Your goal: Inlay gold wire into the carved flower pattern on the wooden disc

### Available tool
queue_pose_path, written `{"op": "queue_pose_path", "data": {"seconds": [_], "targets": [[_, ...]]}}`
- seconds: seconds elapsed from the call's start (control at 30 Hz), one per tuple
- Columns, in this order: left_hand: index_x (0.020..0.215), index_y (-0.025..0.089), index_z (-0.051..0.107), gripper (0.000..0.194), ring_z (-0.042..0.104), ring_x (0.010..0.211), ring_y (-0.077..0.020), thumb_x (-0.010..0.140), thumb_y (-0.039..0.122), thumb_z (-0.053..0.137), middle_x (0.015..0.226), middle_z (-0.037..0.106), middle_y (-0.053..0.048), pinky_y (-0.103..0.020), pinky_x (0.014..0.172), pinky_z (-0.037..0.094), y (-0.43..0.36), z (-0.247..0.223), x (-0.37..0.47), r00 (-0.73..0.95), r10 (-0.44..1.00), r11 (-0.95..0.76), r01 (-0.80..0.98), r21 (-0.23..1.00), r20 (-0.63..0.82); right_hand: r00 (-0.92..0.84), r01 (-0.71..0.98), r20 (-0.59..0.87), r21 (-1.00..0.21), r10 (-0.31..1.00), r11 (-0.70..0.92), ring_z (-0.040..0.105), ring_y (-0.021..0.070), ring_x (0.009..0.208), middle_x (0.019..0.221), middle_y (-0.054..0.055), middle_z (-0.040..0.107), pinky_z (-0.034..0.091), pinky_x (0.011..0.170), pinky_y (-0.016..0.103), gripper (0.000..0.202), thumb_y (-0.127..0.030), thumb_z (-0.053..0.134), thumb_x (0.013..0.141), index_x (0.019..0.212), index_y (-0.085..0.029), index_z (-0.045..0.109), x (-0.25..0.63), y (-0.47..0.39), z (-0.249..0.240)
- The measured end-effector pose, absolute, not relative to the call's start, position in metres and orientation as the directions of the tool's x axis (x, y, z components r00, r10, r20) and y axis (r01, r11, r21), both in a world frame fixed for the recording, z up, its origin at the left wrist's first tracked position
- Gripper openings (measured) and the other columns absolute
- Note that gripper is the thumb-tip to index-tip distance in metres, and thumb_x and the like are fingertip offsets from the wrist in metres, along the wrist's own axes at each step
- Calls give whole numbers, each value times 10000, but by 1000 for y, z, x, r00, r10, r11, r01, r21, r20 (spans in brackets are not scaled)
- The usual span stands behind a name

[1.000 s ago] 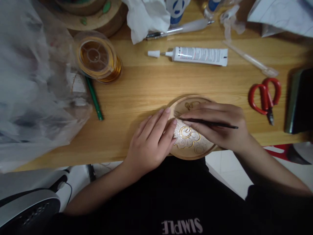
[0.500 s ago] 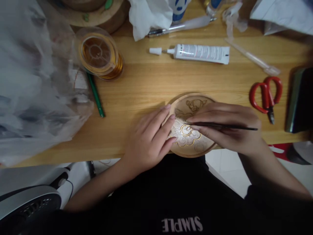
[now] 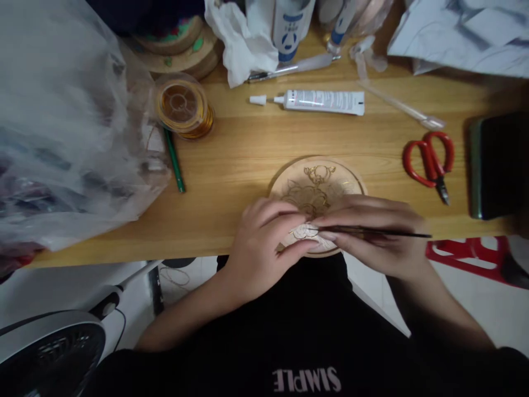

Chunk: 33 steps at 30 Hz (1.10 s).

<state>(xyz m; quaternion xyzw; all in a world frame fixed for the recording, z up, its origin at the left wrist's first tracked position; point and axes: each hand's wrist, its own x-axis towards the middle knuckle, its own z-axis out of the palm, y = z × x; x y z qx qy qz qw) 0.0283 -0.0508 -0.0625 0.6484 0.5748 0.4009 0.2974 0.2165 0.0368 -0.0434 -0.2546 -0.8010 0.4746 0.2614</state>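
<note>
A round wooden plate [image 3: 292, 177] with gold wire outlines and a drawn flower pattern lies at the table's front edge. My left hand [image 3: 264, 248] rests over its left side, thumb and forefinger apart on either side of a white patterned patch [image 3: 305, 230]. From the right, my right hand [image 3: 382, 231] pinches slim dark tweezers [image 3: 397, 234], their points at that white patch. The very tips are too small to make out. Both hands cover much of the plate's lower half.
Beyond the plate lie a white tube [image 3: 324, 102], a dropper [image 3: 407, 107] and a pen [image 3: 295, 67]. Red-handled cutters [image 3: 432, 165] and a dark phone-like slab [image 3: 494, 165] are at right. A wire spool [image 3: 184, 107], green pencil [image 3: 174, 160] and plastic bag [image 3: 82, 127] stand left.
The plate appears turned, with its white patch now nearer the front edge. My left hand has curled closer round that patch, and the tweezers have moved down with my right hand. The view shifted slightly.
</note>
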Motion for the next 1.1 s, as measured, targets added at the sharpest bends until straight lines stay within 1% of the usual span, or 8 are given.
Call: {"op": "queue_pose_path", "data": {"seconds": [0.1,0.2,0.43,0.53,0.67,0.77,0.93,1.1], "targets": [[846,161,706,24,658,784,-102,854,180,718,869,709,-6,-219,719,525,-58,-51,27,68,992,99,115,988,-107,-765,42,202,-932,612,359,682,105,743,839,21,729,557,651,233,233,-106,686,861,1067,-207,724,219,27,-40],[687,169,682,123,591,623,-67,806,162,710,691,665,31,-173,590,461,-63,-42,24,197,921,363,-126,923,-336,-790,-23,224,-941,571,338,679,101,752,850,34,723,560,662,223,243,-88,686,857,1077,-186,717,220,17,-35],[659,162,667,225,550,624,-64,865,243,626,674,625,14,-172,594,415,-85,-29,9,429,806,462,-23,886,-409,-795,-158,279,-952,538,261,687,110,733,823,50,732,565,645,223,297,-77,698,845,1120,-182,735,226,-8,-31],[607,168,590,374,508,572,-86,891,409,607,600,563,11,-207,569,413,-117,-38,-14,268,839,482,34,875,-473,-617,-199,305,-952,726,231,684,122,694,814,24,739,576,608,244,269,-155,727,841,1093,-244,754,245,-12,-40],[539,199,436,586,423,481,-96,861,680,527,475,423,34,-232,491,374,-166,-79,-50,-204,791,600,69,797,-578,-344,-157,296,-954,891,256,615,111,566,723,6,702,518,477,246,170,-235,745,833,995,-271,780,267,-11,-56],[599,178,476,526,492,532,-96,955,566,486,539,478,26,-231,553,450,-193,-120,-71,-402,681,699,106,707,-612,-257,-156,256,-963,932,221,600,104,535,700,-3,693,499,450,234,140,-236,781,794,930,-270,785,270,-11,-63],[1156,145,612,313,652,944,-176,963,392,602,1115,647,-68,-365,821,577,-222,-171,-81,-523,495,855,150,497,-694,-207,-150,275,-957,939,247,595,111,497,657,-23,675,495,422,240,105,-253,779,796,893,-292,777,263,-13,-66],[1192,149,604,339,651,988,-199,963,399,601,1159,638,-72,-383,846,578,-243,-201,-82,-515,522,852,288,436,-680,-212,-156,305,-949,929,275,589,111,490,633,-30,660,473,408,233,111,-229,742,829,911,-295,775,262,-14,-68]]}}
